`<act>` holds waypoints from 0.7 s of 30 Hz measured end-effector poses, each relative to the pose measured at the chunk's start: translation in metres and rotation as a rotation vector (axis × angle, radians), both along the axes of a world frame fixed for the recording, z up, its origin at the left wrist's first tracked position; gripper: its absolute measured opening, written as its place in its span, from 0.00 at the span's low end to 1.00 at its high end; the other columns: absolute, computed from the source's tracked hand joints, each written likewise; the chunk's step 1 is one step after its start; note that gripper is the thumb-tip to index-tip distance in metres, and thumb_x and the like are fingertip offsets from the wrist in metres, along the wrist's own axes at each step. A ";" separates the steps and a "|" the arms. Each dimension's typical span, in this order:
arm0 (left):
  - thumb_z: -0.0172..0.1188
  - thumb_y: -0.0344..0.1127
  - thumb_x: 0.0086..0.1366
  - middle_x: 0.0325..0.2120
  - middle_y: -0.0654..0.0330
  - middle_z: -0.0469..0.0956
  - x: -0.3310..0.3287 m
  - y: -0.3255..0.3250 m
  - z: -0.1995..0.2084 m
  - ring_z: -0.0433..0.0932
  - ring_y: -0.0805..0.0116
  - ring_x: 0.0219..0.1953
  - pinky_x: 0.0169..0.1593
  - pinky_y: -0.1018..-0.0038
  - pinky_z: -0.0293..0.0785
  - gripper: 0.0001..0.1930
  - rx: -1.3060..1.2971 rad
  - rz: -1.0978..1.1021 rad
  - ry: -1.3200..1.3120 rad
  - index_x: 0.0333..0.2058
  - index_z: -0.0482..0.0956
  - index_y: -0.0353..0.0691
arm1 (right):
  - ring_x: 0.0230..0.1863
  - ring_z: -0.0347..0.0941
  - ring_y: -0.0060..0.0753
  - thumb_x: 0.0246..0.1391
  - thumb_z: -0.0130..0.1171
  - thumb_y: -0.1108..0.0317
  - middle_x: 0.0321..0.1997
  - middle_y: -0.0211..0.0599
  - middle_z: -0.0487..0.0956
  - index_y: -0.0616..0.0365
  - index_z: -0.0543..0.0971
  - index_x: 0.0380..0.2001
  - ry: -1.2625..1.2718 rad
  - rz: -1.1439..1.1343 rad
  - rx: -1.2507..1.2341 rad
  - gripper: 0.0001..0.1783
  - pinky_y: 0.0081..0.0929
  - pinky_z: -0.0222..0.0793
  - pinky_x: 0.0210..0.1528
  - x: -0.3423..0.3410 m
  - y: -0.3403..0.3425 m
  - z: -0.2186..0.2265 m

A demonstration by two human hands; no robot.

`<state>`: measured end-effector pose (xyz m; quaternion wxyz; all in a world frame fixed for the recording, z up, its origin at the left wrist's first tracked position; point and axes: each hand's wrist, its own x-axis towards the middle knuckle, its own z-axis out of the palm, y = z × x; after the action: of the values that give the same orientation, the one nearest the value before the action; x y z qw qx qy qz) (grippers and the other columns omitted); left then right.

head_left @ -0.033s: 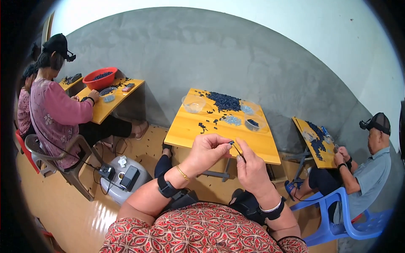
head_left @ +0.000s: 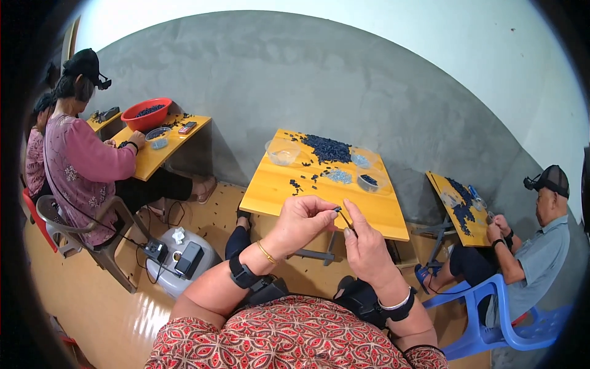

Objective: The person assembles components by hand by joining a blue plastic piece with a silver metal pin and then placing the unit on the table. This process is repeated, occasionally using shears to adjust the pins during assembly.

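My left hand [head_left: 302, 225] pinches a small dark piece [head_left: 337, 209] between thumb and fingertips, above the near edge of the yellow table [head_left: 261, 195]. A thin dark rod-like tool [head_left: 346, 219] is in my right hand [head_left: 370, 247], its tip close to that piece. Whether tip and piece touch, I cannot tell. On the table beyond lie a heap of small dark pieces [head_left: 327, 149] and a patch of tiny pale-blue parts [head_left: 338, 176]. A few dark pieces [head_left: 294, 184] are scattered nearer my left hand.
Clear plastic bowls [head_left: 282, 161] stand at the table's left and right; the right one [head_left: 377, 187] holds dark pieces. At left, a person [head_left: 86, 147] works beside a red basin [head_left: 128, 120]. A grey container [head_left: 206, 249] is on the floor. Another person [head_left: 544, 240] sits right.
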<state>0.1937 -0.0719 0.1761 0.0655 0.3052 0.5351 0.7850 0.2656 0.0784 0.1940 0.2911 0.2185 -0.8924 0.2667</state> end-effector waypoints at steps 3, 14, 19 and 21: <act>0.54 0.26 0.56 0.26 0.60 0.76 -0.002 -0.001 0.002 0.76 0.75 0.27 0.32 0.82 0.74 0.07 -0.024 0.001 0.011 0.33 0.75 0.30 | 0.45 0.67 0.54 0.46 0.43 0.80 0.43 0.57 0.70 0.62 0.62 0.52 0.040 0.043 0.014 0.25 0.38 0.63 0.46 -0.006 0.000 0.001; 0.52 0.25 0.57 0.25 0.61 0.77 -0.002 0.003 0.002 0.75 0.78 0.27 0.33 0.82 0.73 0.08 -0.197 0.290 0.310 0.36 0.74 0.31 | 0.43 0.69 0.53 0.46 0.42 0.82 0.42 0.57 0.71 0.58 0.61 0.53 0.136 0.055 -0.073 0.27 0.36 0.66 0.43 -0.012 -0.009 -0.003; 0.55 0.23 0.53 0.22 0.56 0.77 -0.003 0.009 0.001 0.76 0.74 0.25 0.28 0.80 0.71 0.06 -0.256 0.544 0.488 0.31 0.76 0.31 | 0.41 0.69 0.54 0.48 0.42 0.80 0.41 0.58 0.71 0.61 0.61 0.53 0.113 0.025 -0.104 0.25 0.36 0.66 0.41 -0.016 -0.012 -0.004; 0.56 0.23 0.51 0.22 0.55 0.77 -0.007 0.013 0.000 0.76 0.71 0.24 0.27 0.79 0.71 0.06 -0.236 0.612 0.570 0.30 0.76 0.32 | 0.41 0.69 0.55 0.48 0.42 0.79 0.41 0.58 0.71 0.62 0.62 0.52 0.074 0.022 -0.144 0.24 0.36 0.66 0.41 -0.017 -0.012 -0.003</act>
<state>0.1866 -0.0587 0.1761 -0.2861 0.3274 0.6836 0.5862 0.2489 0.0660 0.1908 0.3357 0.2165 -0.8572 0.3250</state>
